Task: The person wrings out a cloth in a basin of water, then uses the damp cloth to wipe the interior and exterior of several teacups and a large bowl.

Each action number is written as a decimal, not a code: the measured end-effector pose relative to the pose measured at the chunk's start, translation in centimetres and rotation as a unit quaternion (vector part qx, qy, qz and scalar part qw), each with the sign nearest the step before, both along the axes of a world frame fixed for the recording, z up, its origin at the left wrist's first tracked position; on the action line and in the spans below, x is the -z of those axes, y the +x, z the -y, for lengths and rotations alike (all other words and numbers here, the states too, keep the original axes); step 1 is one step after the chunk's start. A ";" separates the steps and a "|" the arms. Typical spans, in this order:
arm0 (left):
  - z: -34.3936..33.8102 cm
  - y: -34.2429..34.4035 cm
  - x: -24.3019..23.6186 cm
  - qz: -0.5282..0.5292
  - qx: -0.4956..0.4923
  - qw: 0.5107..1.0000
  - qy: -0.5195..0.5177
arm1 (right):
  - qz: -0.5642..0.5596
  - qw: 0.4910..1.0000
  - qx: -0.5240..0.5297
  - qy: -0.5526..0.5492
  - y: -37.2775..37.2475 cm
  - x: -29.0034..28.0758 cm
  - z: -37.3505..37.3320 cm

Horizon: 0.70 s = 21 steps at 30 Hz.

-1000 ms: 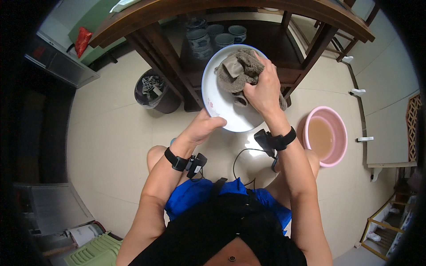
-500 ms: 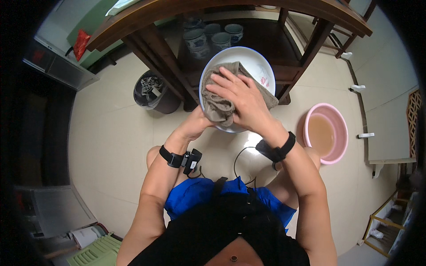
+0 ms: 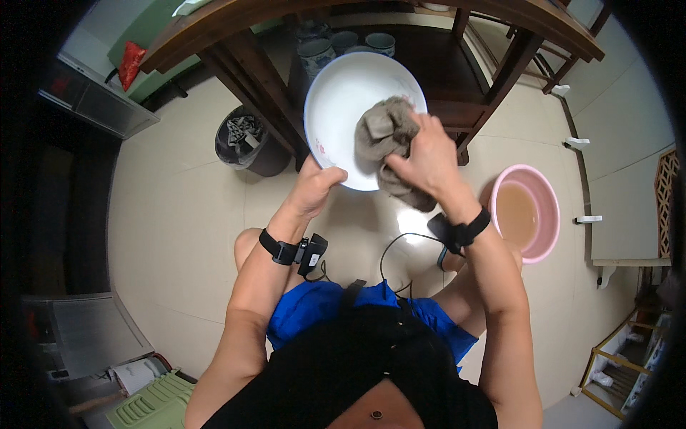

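A round white dish (image 3: pixel 332 107) with a blue rim and pink floral marks is held up in front of me, its inside facing me. My left hand (image 3: pixel 312 187) grips its lower left rim, thumb over the edge and the other fingers hidden behind. A crumpled grey-brown cloth (image 3: pixel 382 129) lies against the right side of the dish's inside, part of it hanging over the lower right rim. My right hand (image 3: pixel 426 159) is closed on this cloth, thumb and fingers pressed into its folds.
A dark wooden table (image 3: pixel 236 36) stands ahead, with several blue-and-white ceramic cups (image 3: pixel 316 56) on its lower shelf. A black lined bin (image 3: pixel 268 159) sits on the left. To my right on the tiled floor is a pink basin (image 3: pixel 549 214) of cloudy brownish water.
The dish has moved up and left, showing more of its inside. My right hand has slid right with the cloth, which is now bunched instead of spread under the palm.
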<state>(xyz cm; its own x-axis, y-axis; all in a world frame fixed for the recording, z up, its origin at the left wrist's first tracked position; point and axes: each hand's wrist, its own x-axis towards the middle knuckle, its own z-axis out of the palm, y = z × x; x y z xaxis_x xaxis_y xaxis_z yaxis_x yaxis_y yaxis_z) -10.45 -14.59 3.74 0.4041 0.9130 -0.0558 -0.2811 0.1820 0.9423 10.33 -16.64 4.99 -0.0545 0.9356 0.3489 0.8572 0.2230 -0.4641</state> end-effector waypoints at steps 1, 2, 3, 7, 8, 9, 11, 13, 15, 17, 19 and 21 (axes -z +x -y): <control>0.0 -0.5 -0.3 -0.004 -0.007 1.000 0.002 | -0.012 0.999 -0.033 0.019 -1.4 0.2 0.7; 0.0 -0.5 -0.6 0.000 -0.011 1.000 0.003 | -0.020 0.997 -0.059 0.036 -2.2 0.2 1.6; 0.0 -0.5 -0.7 0.004 -0.016 1.000 0.003 | -0.033 0.995 -0.093 0.030 -2.6 -0.1 2.2; -0.2 -0.5 -0.7 -0.002 0.013 1.000 0.002 | -0.053 0.991 -0.093 0.085 -1.4 0.4 1.7; -0.2 -0.6 -0.7 -0.013 0.010 1.000 0.015 | -0.025 0.991 -0.078 0.108 -1.0 0.4 1.3; -0.2 -0.6 -0.6 -0.023 0.007 0.999 0.028 | 0.006 0.993 -0.061 0.103 -0.4 0.3 0.9; -0.1 -0.5 -0.7 -0.031 0.028 0.999 0.028 | 0.031 0.990 -0.028 0.135 1.1 0.2 -0.5; 0.4 -0.3 -0.8 -0.034 0.054 0.998 0.007 | 0.047 0.988 -0.011 0.143 2.2 -0.4 -1.4; 0.5 -0.2 -1.0 -0.044 0.073 0.996 -0.016 | 0.036 0.987 -0.015 0.154 2.5 -0.4 -2.0; 0.6 -0.5 -0.9 -0.056 0.088 0.994 -0.039 | 0.029 0.987 -0.016 0.159 2.0 -0.4 -2.3; 0.4 -0.6 -0.7 -0.055 0.112 0.992 -0.032 | -0.074 0.980 -0.047 0.177 1.0 -0.6 -2.5; 0.3 -0.6 0.0 -0.046 0.124 0.991 -0.031 | -0.093 0.978 -0.086 0.168 0.2 -0.3 -2.3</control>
<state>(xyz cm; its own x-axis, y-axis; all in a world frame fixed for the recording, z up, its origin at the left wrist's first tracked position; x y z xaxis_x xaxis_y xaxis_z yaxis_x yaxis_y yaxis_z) -11.09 -14.89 3.75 0.6058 0.7801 -0.1564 -0.1339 0.2938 0.9464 10.49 -14.37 5.25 -0.1079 0.7488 0.6540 0.7011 0.5237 -0.4840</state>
